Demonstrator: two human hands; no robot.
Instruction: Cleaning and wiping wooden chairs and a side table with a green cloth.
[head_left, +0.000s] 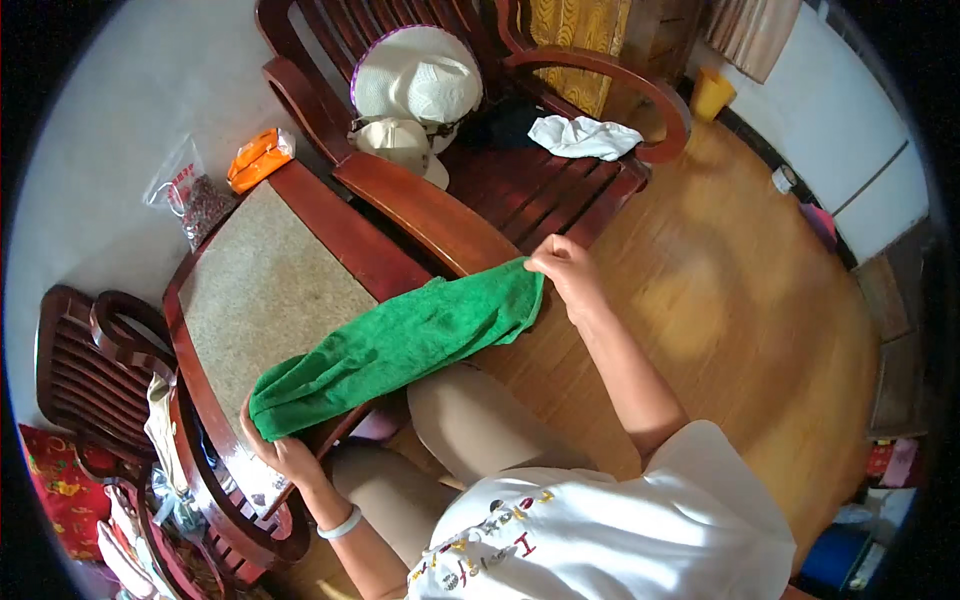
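Observation:
A green towel (397, 337) is stretched between my two hands, above my lap and the near edge of a wooden side table. My left hand (281, 450) holds its lower left end, with the thumb near the edge and a pale bracelet on the wrist. At the towel's upper right corner, my right hand (561, 266) pinches the cloth between thumb and fingers. The towel hangs in loose folds and looks doubled over. Part of the table lies hidden behind it.
The side table (270, 292) carries an orange packet (259, 159) and a clear plastic bag (201, 206) at its far end. Beyond stands a wooden armchair (577, 195) holding a wide-brimmed hat (431, 79), a cap (394, 142) and a white cloth (585, 138). Another wooden chair (97, 375) stands left.

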